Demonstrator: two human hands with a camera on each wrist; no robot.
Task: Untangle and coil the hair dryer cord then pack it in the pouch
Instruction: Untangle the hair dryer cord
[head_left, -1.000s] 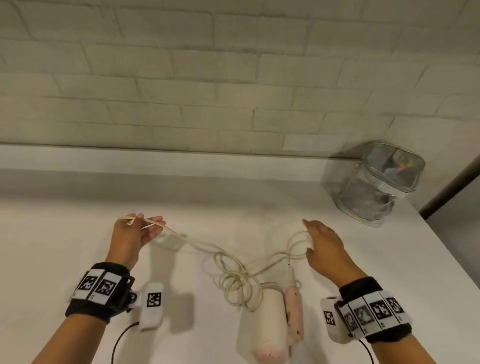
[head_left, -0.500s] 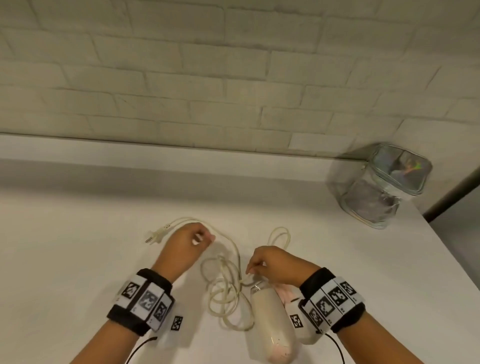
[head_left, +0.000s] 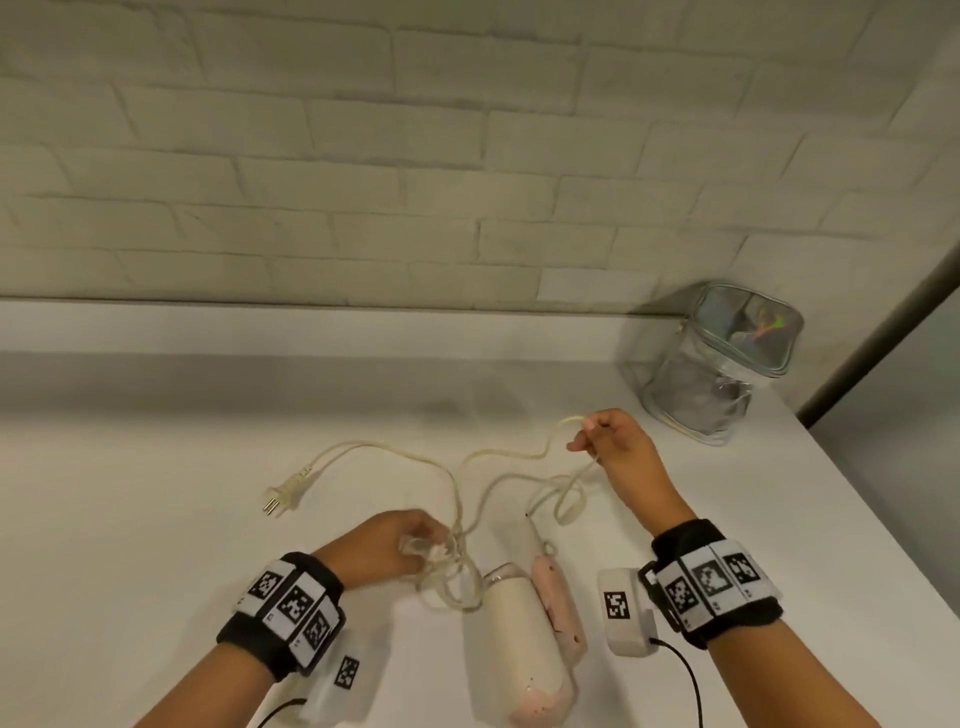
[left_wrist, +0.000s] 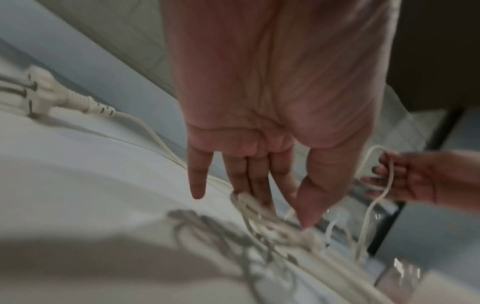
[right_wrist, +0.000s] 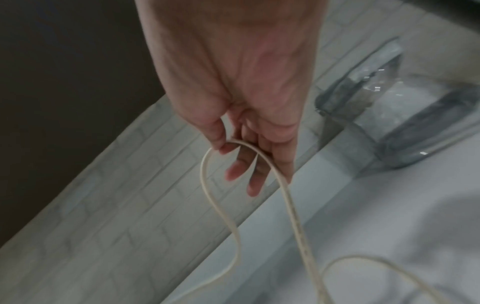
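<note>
Since half a second ago, right hand (head_left: 615, 447) has lifted away from the dryer toward the right-centre of the head view, pulling a loop of cord up with it; left hand (head_left: 387, 545) has dropped down to the tangle at lower centre, and the plug (head_left: 284, 494) now lies free on the surface at left-centre.

Counts, big to small: one white countertop (head_left: 156, 519), one white brick wall (head_left: 467, 156) across the top, one clear pouch (head_left: 722, 364) at upper right against the wall, one cream and pink hair dryer (head_left: 519, 639) lying at bottom centre, two hands, one cream cord (head_left: 498, 454), one plug.

Right hand pinches a cord loop between thumb and forefinger, other fingers loosely out, raised off the counter; right wrist view confirms the pinch (right_wrist: 228, 144). Left hand's fingers reach down into the knotted loops just left of the dryer's front end; left wrist view shows fingertips (left_wrist: 259, 195) touching the bundle, blurred, so whether they actually grip it I cannot tell. Cord runs from plug, arcs across centre, up to the right hand, back down to the dryer. Pouch stands well apart from the dryer, nothing between them. Both wrists wear black bands with printed markers.
</note>
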